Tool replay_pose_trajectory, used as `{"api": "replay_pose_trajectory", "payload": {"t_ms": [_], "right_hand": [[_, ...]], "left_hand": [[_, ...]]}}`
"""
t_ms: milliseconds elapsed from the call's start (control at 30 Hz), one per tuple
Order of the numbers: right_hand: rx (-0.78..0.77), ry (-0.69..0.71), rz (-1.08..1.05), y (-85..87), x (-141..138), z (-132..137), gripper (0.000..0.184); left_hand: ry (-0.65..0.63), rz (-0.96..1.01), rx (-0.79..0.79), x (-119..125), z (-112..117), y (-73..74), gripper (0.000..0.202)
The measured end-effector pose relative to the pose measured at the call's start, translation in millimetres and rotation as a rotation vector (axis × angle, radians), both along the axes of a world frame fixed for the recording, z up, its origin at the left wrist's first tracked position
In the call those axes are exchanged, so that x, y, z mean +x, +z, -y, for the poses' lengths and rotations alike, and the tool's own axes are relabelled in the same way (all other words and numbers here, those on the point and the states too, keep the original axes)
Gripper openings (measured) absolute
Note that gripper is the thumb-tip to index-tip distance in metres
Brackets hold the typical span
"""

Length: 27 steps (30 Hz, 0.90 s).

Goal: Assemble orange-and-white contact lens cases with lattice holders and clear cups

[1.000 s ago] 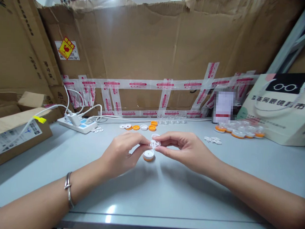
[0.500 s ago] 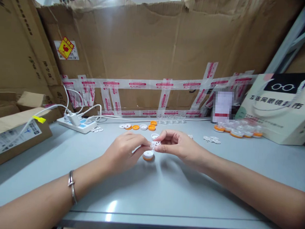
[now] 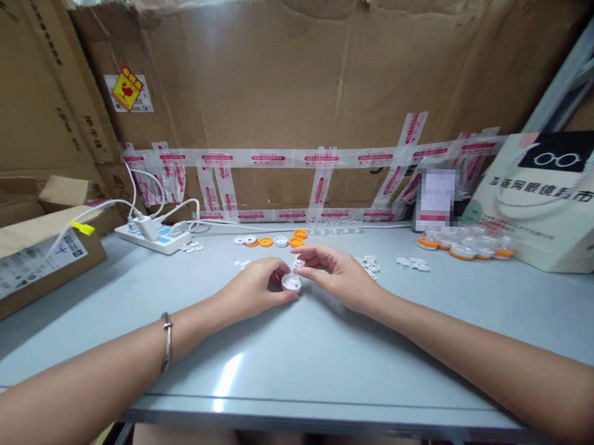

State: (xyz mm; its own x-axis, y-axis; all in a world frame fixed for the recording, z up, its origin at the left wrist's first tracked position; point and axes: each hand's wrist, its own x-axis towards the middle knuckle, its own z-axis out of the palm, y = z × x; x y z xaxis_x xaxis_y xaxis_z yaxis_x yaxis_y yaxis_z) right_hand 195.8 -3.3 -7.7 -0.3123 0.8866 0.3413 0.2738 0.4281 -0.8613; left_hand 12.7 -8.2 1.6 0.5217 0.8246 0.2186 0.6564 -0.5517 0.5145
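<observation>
Two hands met near the middle of the grey worktop point(image 3: 321, 359). The left hand point(image 3: 253, 291), with a metal bangle point(image 3: 167, 342) on its wrist, pinched a white cap point(image 3: 291, 283) that sat low over the worktop; whether the cap rested on the surface could not be told. The right hand point(image 3: 333, 274) gripped a small white piece point(image 3: 299, 265) in its fingertips, just above the cap. Loose white bits point(image 3: 369, 264) lay just beside the right hand. Behind the hands stood a row of orange and white caps point(image 3: 271, 241), with a power strip point(image 3: 153, 238) to their left. A printed bag point(image 3: 546, 205) stood at far right, well apart from both hands.
</observation>
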Motion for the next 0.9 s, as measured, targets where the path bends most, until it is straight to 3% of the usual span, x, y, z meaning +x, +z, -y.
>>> {"api": "replay_pose_trajectory", "payload": {"t_ms": [200, 900], "right_hand": [[0.009, 0.009, 0.042, -4.4, 0.3, -6.3, 0.013], [0.059, 0.085, 0.054, -7.5, 1.6, -8.4, 0.016]], "left_hand": [[0.010, 0.123, -0.063, 0.9, -4.7, -7.2, 0.036], [-0.022, 0.194, -0.086, 2.4, -6.2, -9.5, 0.032]]}}
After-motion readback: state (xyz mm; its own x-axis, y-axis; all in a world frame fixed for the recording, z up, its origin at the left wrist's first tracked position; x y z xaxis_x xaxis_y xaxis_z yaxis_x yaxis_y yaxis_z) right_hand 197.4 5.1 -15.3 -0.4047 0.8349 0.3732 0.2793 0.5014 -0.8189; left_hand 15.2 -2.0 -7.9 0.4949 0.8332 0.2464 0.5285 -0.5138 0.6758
